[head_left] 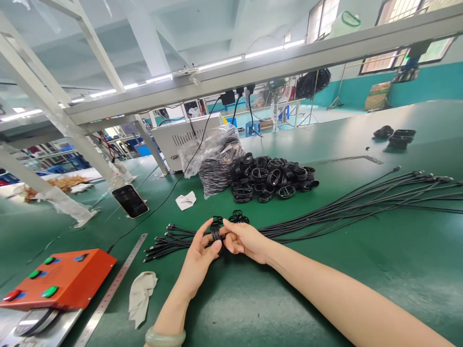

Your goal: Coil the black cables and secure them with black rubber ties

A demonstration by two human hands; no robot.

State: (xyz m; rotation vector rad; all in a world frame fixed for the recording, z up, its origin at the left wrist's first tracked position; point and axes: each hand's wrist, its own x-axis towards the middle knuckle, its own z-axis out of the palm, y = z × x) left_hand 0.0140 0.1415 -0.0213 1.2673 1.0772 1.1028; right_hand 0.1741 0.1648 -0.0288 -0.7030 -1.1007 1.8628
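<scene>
Beyond the hands [198, 260], a heap of coiled black cables [271, 178] sits on a green counter [361, 274] beside a clear plastic bag [217, 161] of more coils, with a grey metal case [184, 137] behind it. To the left of the hands lie an orange control box [60, 279] with red and green buttons, a steel ruler [112, 284], a crumpled white cloth [141, 296] and a smartphone [130, 200]. A scrap of white paper [185, 200] rests just ahead. Two dark coils [400, 137] lie far off to the right.
</scene>
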